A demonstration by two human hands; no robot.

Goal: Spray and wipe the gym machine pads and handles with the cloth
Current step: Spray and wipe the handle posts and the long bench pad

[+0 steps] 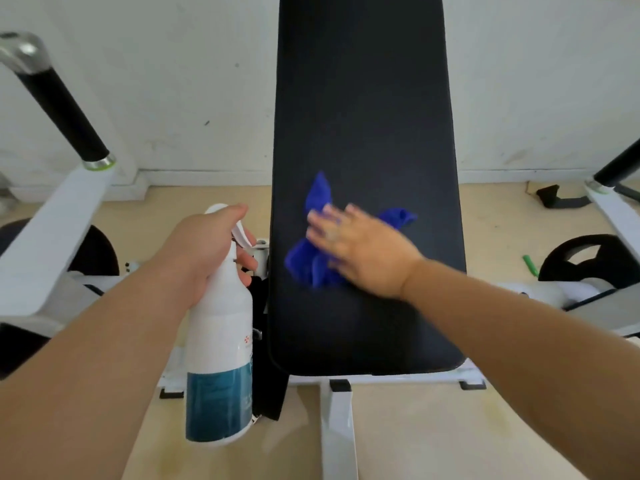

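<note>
One upright spray bottle gripped in left hand, trigger toward pad; right hand flat, pressing cloth.

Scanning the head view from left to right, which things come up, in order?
black left handle → spray bottle → blue cloth → green object on the floor → weight plate

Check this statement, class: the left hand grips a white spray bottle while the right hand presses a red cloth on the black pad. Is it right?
One thing is wrong: in the head view the cloth is blue, not red. The left hand does grip the white spray bottle, and the right hand presses the cloth on the black pad.
</note>
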